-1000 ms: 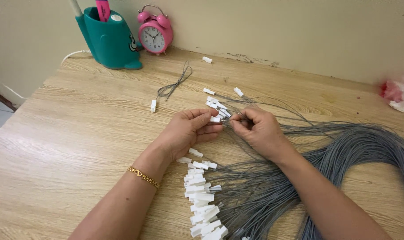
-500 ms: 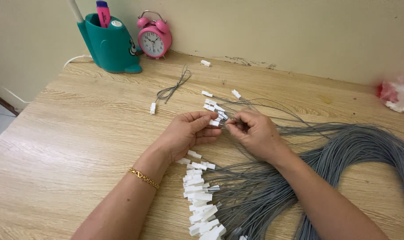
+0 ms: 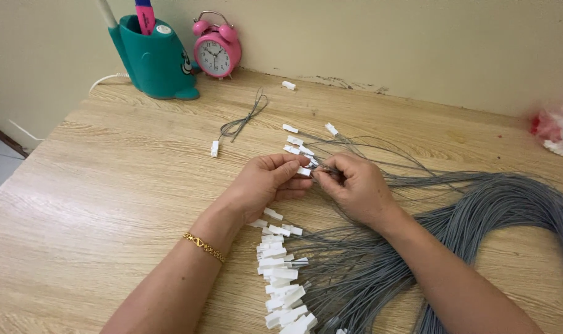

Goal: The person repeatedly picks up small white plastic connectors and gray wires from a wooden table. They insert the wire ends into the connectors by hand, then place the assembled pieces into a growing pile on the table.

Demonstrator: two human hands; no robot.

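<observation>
While you look down from the head camera, your left hand and your right hand meet near the middle of the wooden tabletop. Your left fingers are pressed together in a pinch on a small white connector, thumb on top. Your right fingers are pinched on the thin grey wires just beside that connector; the exact contact point is too small to make out. The two hands are almost touching at the fingertips.

A few loose white connectors with their leads lie just beyond your hands, towards the wall. Below your left wrist, a crowded row of finished connectors lies on the tabletop, their grey leads running right into the big bundle of grey cable, which curves across the right side and passes under your right forearm. A gold bracelet sits on your left wrist.

Further off, a single folded lead with a white plug lies apart to the upper left of your hands. At the back edge stand a teal pen holder and, just beside it, a pink alarm clock. One stray connector piece rests near the wall, and a pink-and-white bag shows at the far right edge.
</observation>
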